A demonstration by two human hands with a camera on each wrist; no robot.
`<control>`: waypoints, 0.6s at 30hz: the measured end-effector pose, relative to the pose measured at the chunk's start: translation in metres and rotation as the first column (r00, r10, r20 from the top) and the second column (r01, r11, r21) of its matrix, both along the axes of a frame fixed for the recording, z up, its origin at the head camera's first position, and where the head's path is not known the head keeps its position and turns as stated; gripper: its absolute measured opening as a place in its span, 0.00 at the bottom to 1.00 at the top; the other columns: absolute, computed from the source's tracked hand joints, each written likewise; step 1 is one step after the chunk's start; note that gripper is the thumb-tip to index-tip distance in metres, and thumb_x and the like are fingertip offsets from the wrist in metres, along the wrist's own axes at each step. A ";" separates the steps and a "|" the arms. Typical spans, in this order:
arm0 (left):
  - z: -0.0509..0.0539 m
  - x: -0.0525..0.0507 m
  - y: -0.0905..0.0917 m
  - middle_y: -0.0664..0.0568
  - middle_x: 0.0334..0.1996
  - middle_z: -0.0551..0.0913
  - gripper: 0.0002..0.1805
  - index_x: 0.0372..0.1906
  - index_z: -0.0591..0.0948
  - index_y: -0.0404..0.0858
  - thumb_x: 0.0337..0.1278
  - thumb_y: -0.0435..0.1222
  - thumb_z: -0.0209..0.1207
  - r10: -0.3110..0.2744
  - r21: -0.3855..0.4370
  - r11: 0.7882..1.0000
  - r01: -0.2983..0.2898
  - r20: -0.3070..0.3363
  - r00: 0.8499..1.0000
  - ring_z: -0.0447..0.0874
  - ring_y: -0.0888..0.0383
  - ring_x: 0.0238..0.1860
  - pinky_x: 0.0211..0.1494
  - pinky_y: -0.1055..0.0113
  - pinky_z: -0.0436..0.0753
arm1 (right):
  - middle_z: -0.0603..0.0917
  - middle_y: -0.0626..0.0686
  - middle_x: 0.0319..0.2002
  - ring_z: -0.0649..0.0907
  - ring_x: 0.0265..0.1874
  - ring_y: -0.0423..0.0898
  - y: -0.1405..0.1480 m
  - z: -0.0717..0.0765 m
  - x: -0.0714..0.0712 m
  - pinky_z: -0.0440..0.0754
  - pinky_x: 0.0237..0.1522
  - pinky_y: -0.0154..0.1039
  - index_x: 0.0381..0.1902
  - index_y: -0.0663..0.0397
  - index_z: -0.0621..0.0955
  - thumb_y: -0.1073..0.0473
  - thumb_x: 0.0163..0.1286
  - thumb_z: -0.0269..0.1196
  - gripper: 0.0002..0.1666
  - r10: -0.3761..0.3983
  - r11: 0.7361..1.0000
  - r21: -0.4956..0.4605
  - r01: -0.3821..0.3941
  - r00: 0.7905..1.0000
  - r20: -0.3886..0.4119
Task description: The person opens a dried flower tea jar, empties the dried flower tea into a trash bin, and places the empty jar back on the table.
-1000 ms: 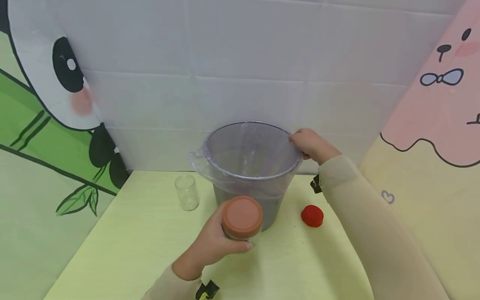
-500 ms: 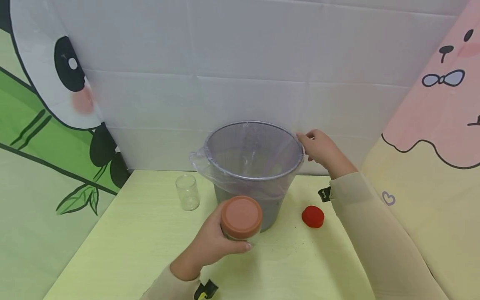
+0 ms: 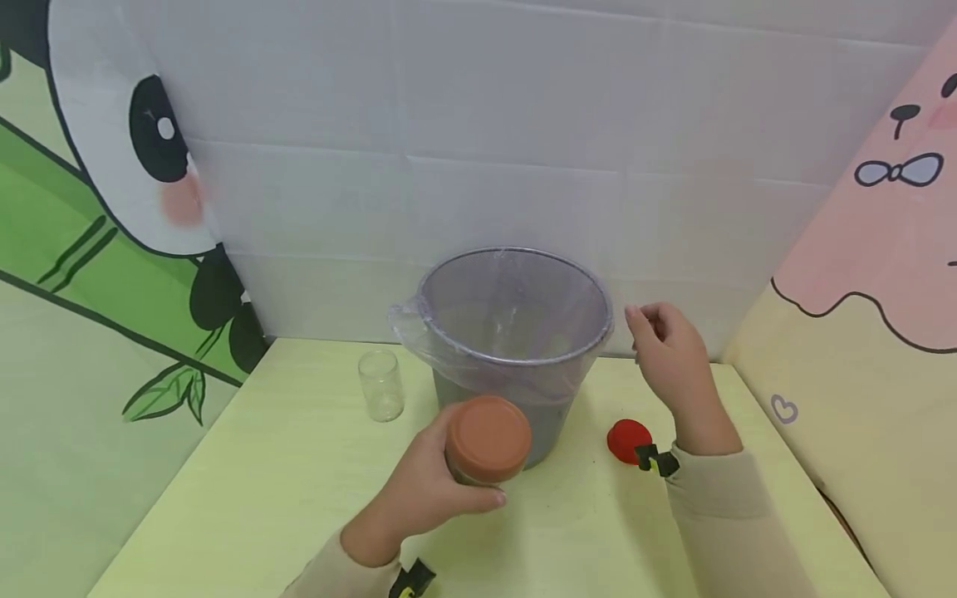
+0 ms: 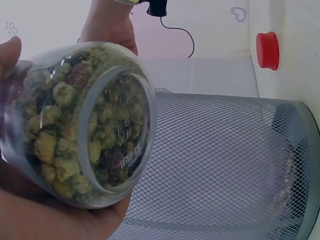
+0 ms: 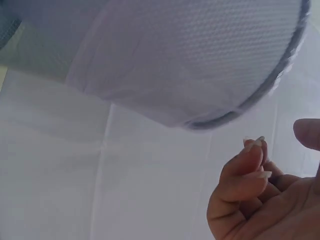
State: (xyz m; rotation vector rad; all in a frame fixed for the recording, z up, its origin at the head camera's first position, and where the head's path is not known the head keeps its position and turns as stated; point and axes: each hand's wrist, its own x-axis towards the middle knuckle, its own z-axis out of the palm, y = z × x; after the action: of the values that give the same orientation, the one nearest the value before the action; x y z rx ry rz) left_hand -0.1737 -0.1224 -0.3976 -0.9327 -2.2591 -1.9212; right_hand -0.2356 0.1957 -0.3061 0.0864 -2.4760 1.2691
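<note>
- The lining of the bin (image 3: 542, 423) looks to be done, judging by how things lie: the clear liner (image 3: 493, 379) is spread inside and folded over the rim all round, with a slack ear left at the left side.
- The emptying or use of the jar (image 4: 86, 131) is not begun, as far as can be judged: its brown-orange lid (image 3: 488, 436) is still on. What is left beyond that cannot be told from how things lie.
- The jar is held up above the table (image 3: 269, 498), lid uppermost and slightly tilted, in front of the bin.
- It is gripped round its side by the left hand (image 3: 422, 488), with the thumb wrapped along the near side.
- Nothing is held by the right hand (image 3: 676, 357); its fingers are loosely bent, the thumb is set apart, and it is placed just beside the bin's rim without touching.
- The jar is packed with dried yellowish buds (image 4: 45, 147), mixed with dark reddish pieces.
- Some dark matter (image 4: 287, 170) is seen through the mesh near the bin's base; what it is cannot be told.
- In the clear glass (image 3: 381, 390), left of the bin, no contents are made out.
- A red cap (image 3: 626, 440) is set on the table, right of the bin.
</note>
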 end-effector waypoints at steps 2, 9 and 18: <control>0.001 0.001 0.000 0.58 0.57 0.83 0.49 0.69 0.73 0.51 0.36 0.37 0.83 0.019 -0.014 1.000 -0.020 -0.017 1.000 0.83 0.53 0.58 0.67 0.55 0.76 | 0.79 0.57 0.34 0.80 0.32 0.54 -0.005 -0.006 0.009 0.78 0.34 0.42 0.54 0.61 0.78 0.37 0.81 0.51 0.31 0.002 1.000 -0.021 -0.003 0.999 -0.049; 0.009 0.005 0.000 0.59 0.56 0.84 0.48 0.68 0.73 0.52 0.35 0.38 0.84 0.040 -0.031 0.999 -0.041 -0.042 0.998 0.83 0.54 0.58 0.65 0.55 0.77 | 0.80 0.59 0.42 0.82 0.40 0.46 -0.021 -0.030 0.039 0.79 0.40 0.32 0.56 0.61 0.78 0.49 0.83 0.52 0.21 0.076 0.990 -0.109 -0.090 0.989 -0.128; 0.007 0.009 0.002 0.59 0.55 0.84 0.46 0.66 0.74 0.50 0.36 0.41 0.84 0.044 -0.054 0.997 -0.046 -0.050 0.998 0.84 0.55 0.56 0.63 0.55 0.79 | 0.84 0.53 0.43 0.82 0.44 0.41 -0.048 -0.065 0.059 0.77 0.46 0.28 0.55 0.62 0.81 0.70 0.74 0.59 0.14 0.196 0.964 -0.082 -0.251 0.889 -0.415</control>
State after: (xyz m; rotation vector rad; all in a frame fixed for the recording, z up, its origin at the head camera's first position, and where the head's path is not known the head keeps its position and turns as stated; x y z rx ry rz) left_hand -0.1642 -0.1203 -0.3909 -0.9156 -2.2959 -1.8074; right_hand -0.1768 0.1480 -0.3713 0.5594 -2.0628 1.3460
